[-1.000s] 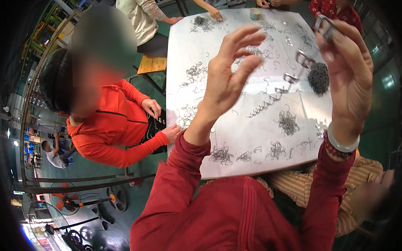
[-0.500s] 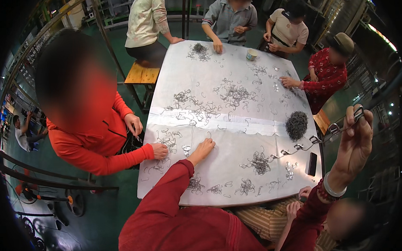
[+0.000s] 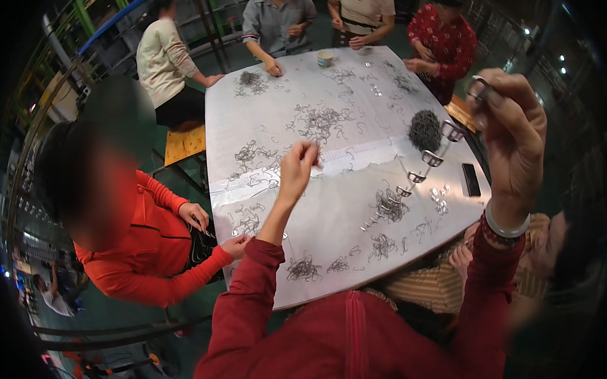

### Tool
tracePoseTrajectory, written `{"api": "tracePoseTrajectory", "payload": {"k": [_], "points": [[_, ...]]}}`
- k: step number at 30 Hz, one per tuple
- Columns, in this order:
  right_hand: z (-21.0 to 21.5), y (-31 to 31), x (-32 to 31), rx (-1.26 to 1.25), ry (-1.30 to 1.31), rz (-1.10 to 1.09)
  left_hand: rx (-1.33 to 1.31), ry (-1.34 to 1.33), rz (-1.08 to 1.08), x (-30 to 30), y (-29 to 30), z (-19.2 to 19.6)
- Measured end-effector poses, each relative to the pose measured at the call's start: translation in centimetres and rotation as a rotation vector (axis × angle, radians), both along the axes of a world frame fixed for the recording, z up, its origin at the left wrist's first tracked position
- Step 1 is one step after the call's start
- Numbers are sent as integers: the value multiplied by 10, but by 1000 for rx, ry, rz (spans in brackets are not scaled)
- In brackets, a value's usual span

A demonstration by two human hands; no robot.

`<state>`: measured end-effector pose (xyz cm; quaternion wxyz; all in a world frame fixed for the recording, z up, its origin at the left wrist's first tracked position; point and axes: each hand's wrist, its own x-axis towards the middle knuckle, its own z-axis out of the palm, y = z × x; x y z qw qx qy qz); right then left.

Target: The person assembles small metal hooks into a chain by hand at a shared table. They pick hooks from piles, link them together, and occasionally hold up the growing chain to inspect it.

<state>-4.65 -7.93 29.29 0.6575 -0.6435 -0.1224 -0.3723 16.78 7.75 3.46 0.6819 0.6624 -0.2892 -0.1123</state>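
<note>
Right hand, raised at right, pinches the upper end of the chain, which trails down leftward over the near-right hooks on the worktop. Left hand, fingers curled, has left its spot on the worktop of half a second ago; a pick-up seems likely, though blur hides its grip and contents.

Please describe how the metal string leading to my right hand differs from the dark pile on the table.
The metal string stretches out in a long line, while the dark pile is a compact, rounded heap.
The metal string looks silvery; the dark pile looks nearly black.
The metal string rises toward the raised right hand, whereas the dark pile rests on the table.
Both consist of many small pieces.
</note>
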Motion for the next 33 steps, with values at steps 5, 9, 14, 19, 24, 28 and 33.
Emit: {"api": "tracePoseTrajectory", "payload": {"k": [5, 9, 14, 19, 24, 28, 33], "points": [[-10, 13, 12, -59, 17, 0, -573, -107, -254, -78, 17, 192], [-15, 17, 22, -67, 16, 54, -518, -724, -213, -86, 11, 235], [-14, 24, 31, -14, -16, 48, -393, -789, -55, -84, 5, 231], [-23, 8, 36, -175, -30, 34, -335, -1030, 142, -84, 1, 231], [-35, 6, 66, -365, -265, -31, -565, -657, -47, -79, -14, 217], [-25, 18, 64, -420, -371, -31, -702, -583, -190, -70, 0, 216], [-36, -48, 46, -172, -43, -178, -592, -633, -172, -86, 49, 231]]}}
